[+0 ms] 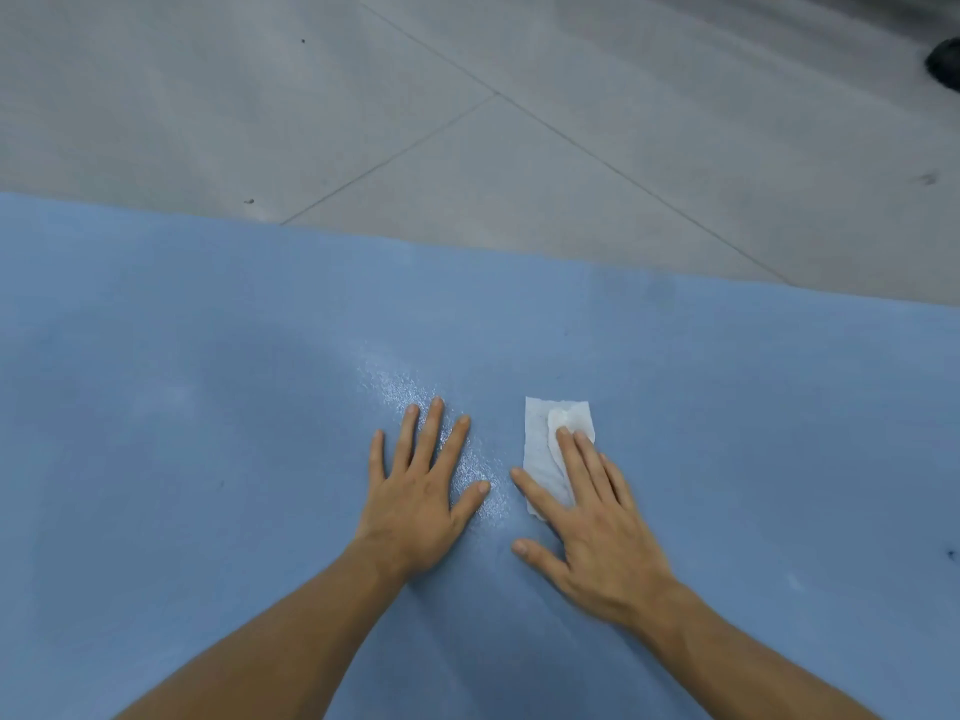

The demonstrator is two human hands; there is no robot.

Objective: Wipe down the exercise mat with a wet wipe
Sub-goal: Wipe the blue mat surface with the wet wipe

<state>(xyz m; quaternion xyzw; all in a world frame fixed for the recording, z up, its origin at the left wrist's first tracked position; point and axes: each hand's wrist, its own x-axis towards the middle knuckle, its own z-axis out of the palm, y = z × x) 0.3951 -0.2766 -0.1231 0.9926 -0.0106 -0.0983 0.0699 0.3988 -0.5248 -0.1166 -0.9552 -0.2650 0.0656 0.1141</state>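
One white wet wipe (543,459) lies partly folded on the blue exercise mat (208,407), a little right of the middle of the view. The right hand (602,532) rests flat on the wipe's near half, holding it to the mat. Its fingers (574,459) are straight and close together and the thumb is spread to the left, off the wipe; nothing is gripped or pinched. The wipe's far edge and left edge show beyond the fingertips. The left hand (415,504) lies palm down on the mat just beside the wipe, not touching it, with fingers straight and fanned wide and holding nothing. A glistening wet streak (400,389) runs across the mat from beyond the left fingertips down into the gap between the two hands. Both bare forearms reach in from the lower edge. The mat fills the lower part of the view and bears a small dark mark (950,553) near its right side. Beyond its far edge lies a grey tiled floor (311,96) with visible joints and a few dark specks. A dark object (944,62) sits at the top right corner, too cropped to identify.
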